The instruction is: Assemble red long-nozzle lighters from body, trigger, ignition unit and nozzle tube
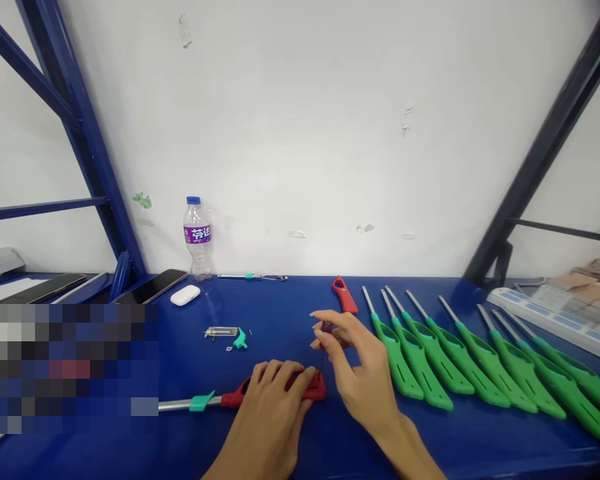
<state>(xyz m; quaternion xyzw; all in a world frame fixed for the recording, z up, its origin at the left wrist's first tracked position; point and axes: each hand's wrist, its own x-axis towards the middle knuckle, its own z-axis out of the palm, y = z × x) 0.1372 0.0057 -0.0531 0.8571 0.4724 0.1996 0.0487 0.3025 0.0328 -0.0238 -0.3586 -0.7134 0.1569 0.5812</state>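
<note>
My left hand (273,413) presses down on a red lighter handle (319,387) lying on the blue table, its fingers wrapped over the body. A metal tube (173,405) with a teal clip (201,402) extends left from the handle. My right hand (363,373) pinches the dark handle of a small screwdriver (327,327), held upright. The thin shaft points down to the right end of the red handle; the tip's exact contact is too small to tell.
Several green lighters (450,360) lie in a row at right. A red handle part (346,297), a metal-and-teal piece (225,332), a white case (185,295), a bottle (198,240) and a phone (155,287) lie or stand further back. A power strip (555,323) is far right.
</note>
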